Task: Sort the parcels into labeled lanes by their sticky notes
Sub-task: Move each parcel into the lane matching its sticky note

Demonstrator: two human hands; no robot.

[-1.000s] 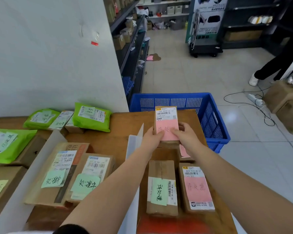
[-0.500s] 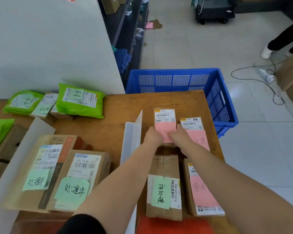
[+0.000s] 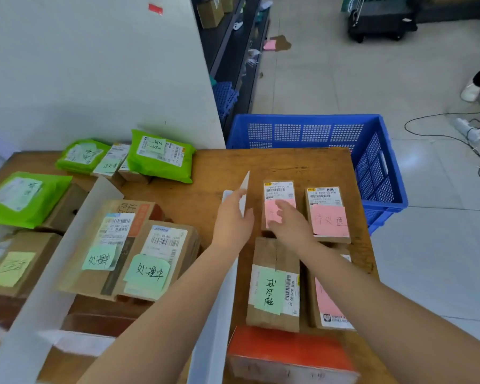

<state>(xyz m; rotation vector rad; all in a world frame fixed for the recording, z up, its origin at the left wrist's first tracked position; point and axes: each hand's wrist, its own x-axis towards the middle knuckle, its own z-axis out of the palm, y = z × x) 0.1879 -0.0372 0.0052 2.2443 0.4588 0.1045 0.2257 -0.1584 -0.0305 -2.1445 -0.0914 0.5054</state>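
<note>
Neither of your hands grips anything. Your right hand point(image 3: 287, 227) lies with relaxed, loosely spread fingers over the near end of the small cardboard parcel point(image 3: 278, 195), its fingertips on that parcel's pink sticky note point(image 3: 272, 214); whether they press or only brush it you cannot tell. Your left hand point(image 3: 233, 220) hovers with straight fingers just left of the parcel, in front of the white divider strip point(image 3: 245, 184) that stands on edge on the wooden table point(image 3: 219, 173).

The parcel lies flat at the far end of the right lane, label up. Just to its right lies a second small parcel point(image 3: 326, 214) with a larger pink note point(image 3: 330, 220). Nearer to you in the same lane sit a brown box with a green note point(image 3: 272, 289) and, partly hidden under your right forearm, another box with a pink note point(image 3: 327, 303). An orange-topped box point(image 3: 291, 353) lies closest to you.

Left of the divider, two cardboard boxes carry green notes point(image 3: 147, 273). Beyond them, near the white wall, lie green plastic mailers point(image 3: 161, 156). A blue plastic crate point(image 3: 372, 151) stands on the floor against the table's far right corner.
</note>
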